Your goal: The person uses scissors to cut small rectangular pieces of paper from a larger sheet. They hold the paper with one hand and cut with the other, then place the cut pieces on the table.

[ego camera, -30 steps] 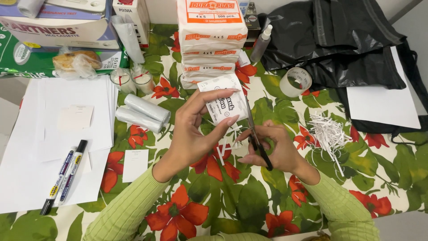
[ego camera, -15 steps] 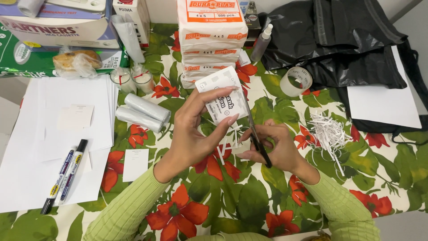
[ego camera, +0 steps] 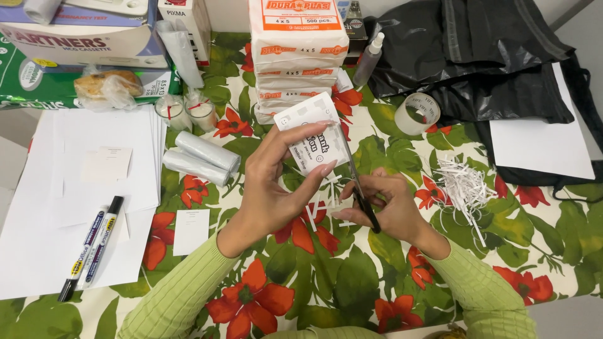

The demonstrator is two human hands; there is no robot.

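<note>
My left hand (ego camera: 273, 182) pinches a small white printed card (ego camera: 312, 132) and holds it up above the floral tablecloth (ego camera: 301, 276). My right hand (ego camera: 389, 204) grips black-handled scissors (ego camera: 359, 188), whose blades run up along the card's right edge. Thin cut paper strips (ego camera: 323, 198) lie under and between my hands. Both sleeves are light green.
A pile of white paper shreds (ego camera: 463, 185) lies to the right, a tape roll (ego camera: 416, 113) beyond it. Stacked white packets (ego camera: 298, 56) stand behind the card. White sheets (ego camera: 75, 188), two markers (ego camera: 91, 248) and two white rolls (ego camera: 198, 158) lie left. Black bags (ego camera: 477, 56) are at back right.
None of the things on the table moved. My hands, the card and the scissors stay almost where they were, with only a slight shift of the card.
</note>
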